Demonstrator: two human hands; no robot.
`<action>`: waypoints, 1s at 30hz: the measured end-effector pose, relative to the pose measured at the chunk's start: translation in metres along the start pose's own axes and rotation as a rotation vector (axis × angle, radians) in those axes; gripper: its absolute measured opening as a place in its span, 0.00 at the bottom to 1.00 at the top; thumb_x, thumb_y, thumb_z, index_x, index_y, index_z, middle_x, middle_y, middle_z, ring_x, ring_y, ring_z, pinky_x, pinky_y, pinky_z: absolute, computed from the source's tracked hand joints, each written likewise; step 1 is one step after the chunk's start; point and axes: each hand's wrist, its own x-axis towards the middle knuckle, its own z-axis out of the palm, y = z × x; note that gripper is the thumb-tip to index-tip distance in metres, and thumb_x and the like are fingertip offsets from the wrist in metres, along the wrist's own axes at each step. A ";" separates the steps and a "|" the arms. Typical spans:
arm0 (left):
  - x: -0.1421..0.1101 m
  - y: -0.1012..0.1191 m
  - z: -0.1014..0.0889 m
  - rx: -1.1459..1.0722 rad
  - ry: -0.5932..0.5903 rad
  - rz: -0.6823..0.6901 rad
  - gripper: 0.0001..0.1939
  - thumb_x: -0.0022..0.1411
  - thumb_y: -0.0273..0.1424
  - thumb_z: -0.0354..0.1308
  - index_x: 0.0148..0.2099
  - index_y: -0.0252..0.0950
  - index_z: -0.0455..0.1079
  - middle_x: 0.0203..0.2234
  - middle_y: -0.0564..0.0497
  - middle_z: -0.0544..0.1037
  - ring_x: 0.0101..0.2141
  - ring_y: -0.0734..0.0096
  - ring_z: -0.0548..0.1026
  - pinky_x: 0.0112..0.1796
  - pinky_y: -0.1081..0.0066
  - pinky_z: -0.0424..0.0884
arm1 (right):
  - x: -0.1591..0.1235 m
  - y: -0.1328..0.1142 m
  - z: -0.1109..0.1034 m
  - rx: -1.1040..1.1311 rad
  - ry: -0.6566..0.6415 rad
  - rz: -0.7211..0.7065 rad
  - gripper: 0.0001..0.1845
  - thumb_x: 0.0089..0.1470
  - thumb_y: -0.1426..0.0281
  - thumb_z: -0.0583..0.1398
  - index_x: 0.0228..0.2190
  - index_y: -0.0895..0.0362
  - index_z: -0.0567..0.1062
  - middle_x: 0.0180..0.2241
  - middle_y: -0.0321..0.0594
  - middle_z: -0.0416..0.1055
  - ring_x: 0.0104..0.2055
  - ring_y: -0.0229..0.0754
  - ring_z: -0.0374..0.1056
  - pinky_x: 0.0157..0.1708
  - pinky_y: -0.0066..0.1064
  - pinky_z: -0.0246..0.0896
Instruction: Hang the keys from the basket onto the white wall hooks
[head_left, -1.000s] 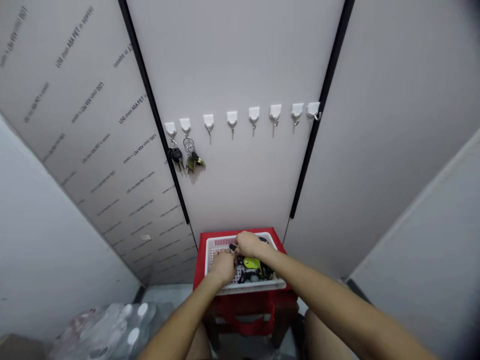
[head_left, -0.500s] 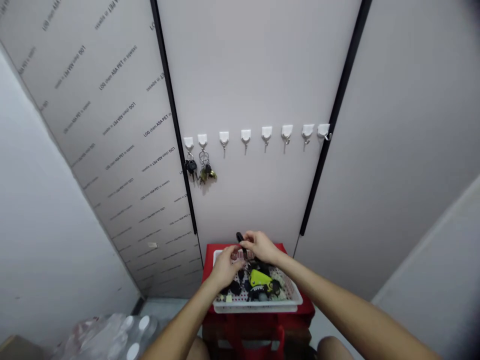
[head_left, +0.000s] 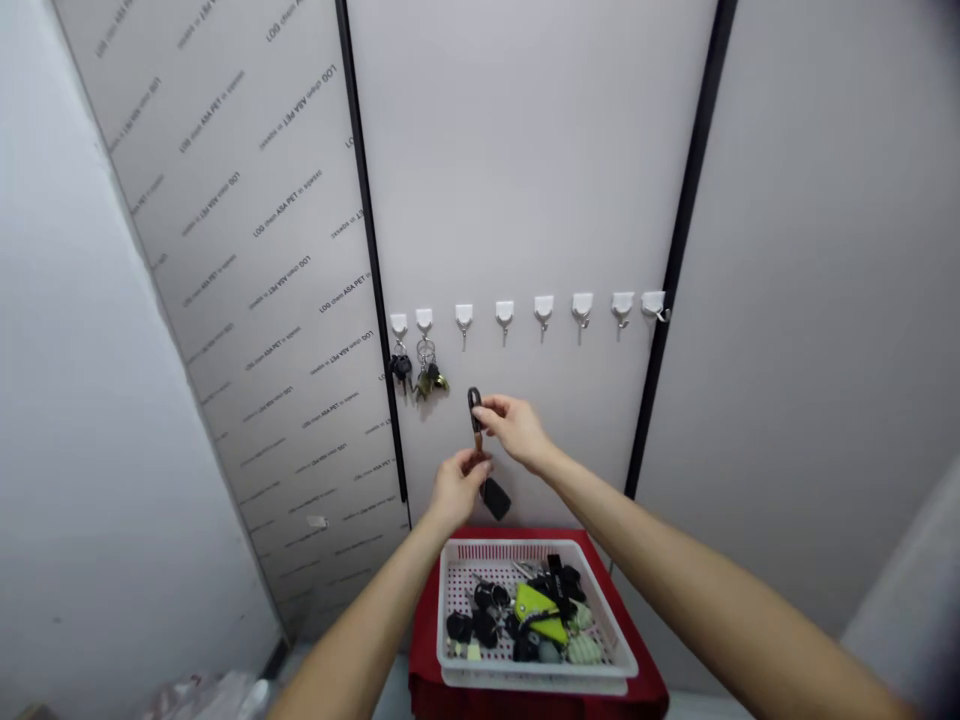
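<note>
Keychain (head_left: 478, 440) is held up in both hands, past the far edge of the basket (head_left: 525, 672) and lower than the row of hooks (head_left: 505, 312); it touches neither.

Progress, near to far. Basket sits on a red cover (head_left: 646, 695). Inside: a loose heap of dark keys and fobs (head_left: 486, 628), a yellow-green pouch (head_left: 541, 612) and, at the near right, a pale green lump (head_left: 583, 648); exact count not possible, pieces overlap. Keychain is out of the basket, not on a hook. Eight hooks on the panel (head_left: 532, 180): the leftmost has black-headed keys (head_left: 402, 368), the next a mixed bunch (head_left: 430, 380); the other six carry no keys. Judgement: an early stage, two bunches hung, one piece in hand, most of the lot apparently in the basket.

Grip, near to far. Left hand (head_left: 456, 490): the lower of the two; thumb and fingers closed on the keychain below its brown strap, fingertips drawn together. Black tag (head_left: 495, 499) dangles at a tilt just below these fingertips, clear of the basket. Right hand (head_left: 517, 430): higher, thumb and forefinger pinching the black loop (head_left: 471, 400) from the right side, the loop standing nearly upright. Neither hand is released; how firmly each presses, cannot tell.
</note>
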 end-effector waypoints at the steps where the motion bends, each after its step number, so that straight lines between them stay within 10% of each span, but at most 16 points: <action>1: 0.008 0.007 -0.002 0.026 0.016 0.028 0.09 0.45 0.28 0.48 0.32 0.30 0.64 0.24 0.51 0.71 0.26 0.76 0.67 0.29 0.75 0.62 | 0.009 -0.007 0.002 0.002 0.034 -0.010 0.08 0.37 0.69 0.52 0.22 0.61 0.66 0.17 0.32 0.62 0.18 0.28 0.56 0.19 0.21 0.54; 13: 0.068 0.044 -0.022 0.191 0.211 0.075 0.10 0.46 0.29 0.46 0.27 0.30 0.65 0.19 0.51 0.70 0.21 0.78 0.65 0.24 0.77 0.60 | 0.082 -0.045 0.003 -0.112 0.193 0.075 0.06 0.39 0.71 0.53 0.18 0.61 0.66 0.13 0.33 0.61 0.16 0.31 0.59 0.13 0.20 0.51; 23: 0.051 0.029 -0.021 0.266 0.228 0.003 0.15 0.43 0.23 0.48 0.38 0.28 0.62 0.31 0.45 0.70 0.30 0.75 0.67 0.34 0.74 0.61 | 0.058 -0.018 -0.010 -0.423 0.219 -0.092 0.12 0.40 0.67 0.51 0.25 0.61 0.69 0.23 0.38 0.67 0.24 0.32 0.61 0.25 0.23 0.55; 30: -0.010 -0.021 0.001 0.303 0.010 -0.087 0.11 0.43 0.23 0.49 0.33 0.30 0.64 0.29 0.48 0.70 0.29 0.76 0.67 0.35 0.73 0.61 | -0.047 0.045 -0.036 -0.554 -0.419 0.057 0.12 0.38 0.69 0.52 0.26 0.62 0.70 0.24 0.38 0.68 0.25 0.33 0.61 0.26 0.23 0.53</action>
